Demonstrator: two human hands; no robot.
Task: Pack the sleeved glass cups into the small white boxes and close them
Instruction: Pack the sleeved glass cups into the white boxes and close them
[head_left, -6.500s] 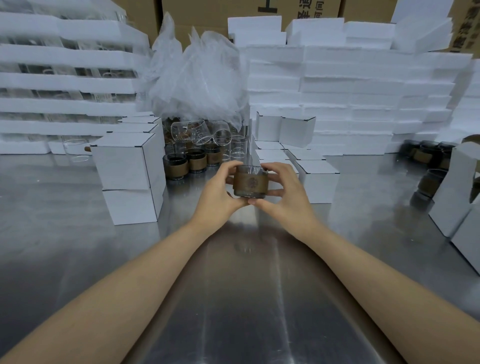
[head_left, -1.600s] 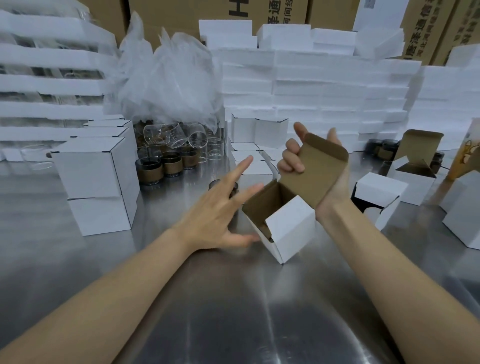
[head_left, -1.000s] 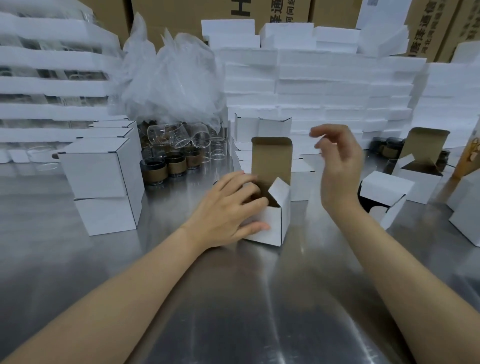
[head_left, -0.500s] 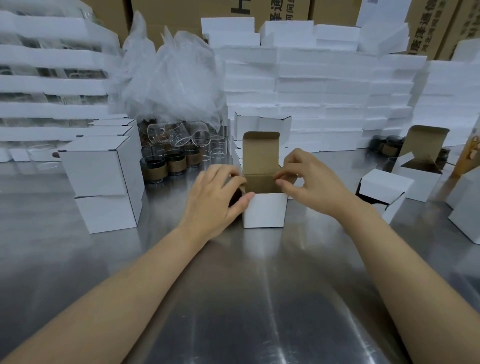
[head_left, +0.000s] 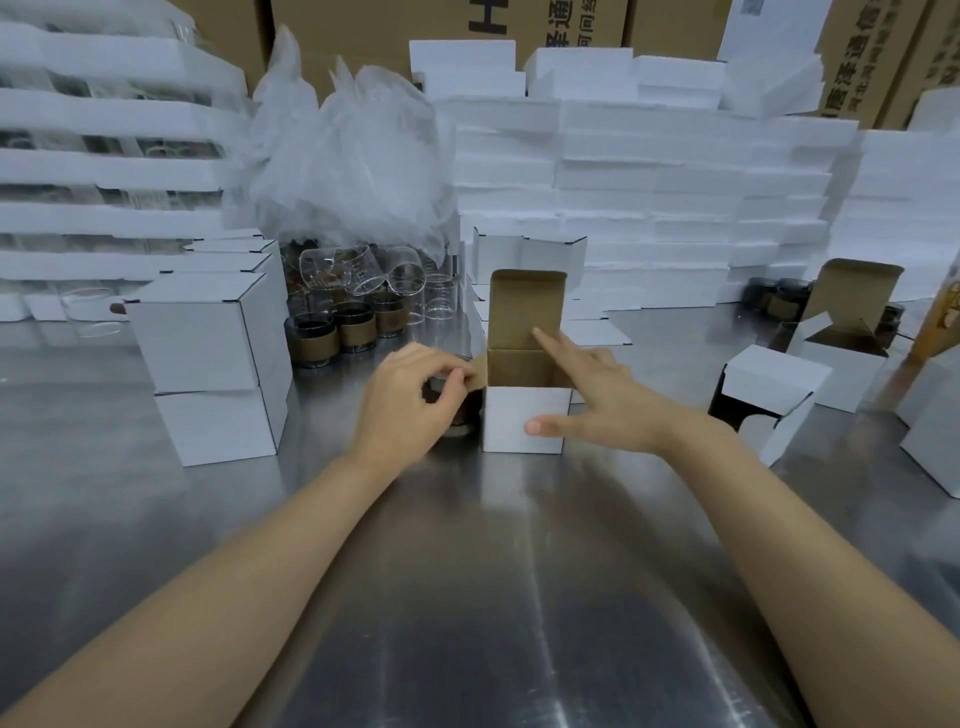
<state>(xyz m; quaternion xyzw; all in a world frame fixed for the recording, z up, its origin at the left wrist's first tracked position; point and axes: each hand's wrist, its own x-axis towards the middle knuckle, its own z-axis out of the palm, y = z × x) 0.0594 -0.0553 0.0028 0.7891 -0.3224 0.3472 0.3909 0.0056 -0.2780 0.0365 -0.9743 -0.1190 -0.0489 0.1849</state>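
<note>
A small white box (head_left: 524, 415) stands upright in the middle of the steel table (head_left: 467, 597), its brown lid flap up and its top open. My left hand (head_left: 410, 405) pinches the box's left side flap. Behind that hand a sleeved glass cup (head_left: 462, 415) stands on the table, mostly hidden. My right hand (head_left: 597, 400) is spread open at the box's right side, thumb against the front wall, index finger over the opening. More sleeved cups (head_left: 332, 338) stand behind.
Two closed white boxes (head_left: 213, 364) are stacked at the left. Open boxes (head_left: 769, 400) lie at the right, with another open box (head_left: 847, 322) behind. Bare glasses (head_left: 363, 275) and a plastic bag (head_left: 353, 161) sit at the back, before walls of white foam trays (head_left: 649, 182).
My left hand has moved from the box's side to pinch its left flap outward. My right hand has let go of the top edge and spread open against the right side.
</note>
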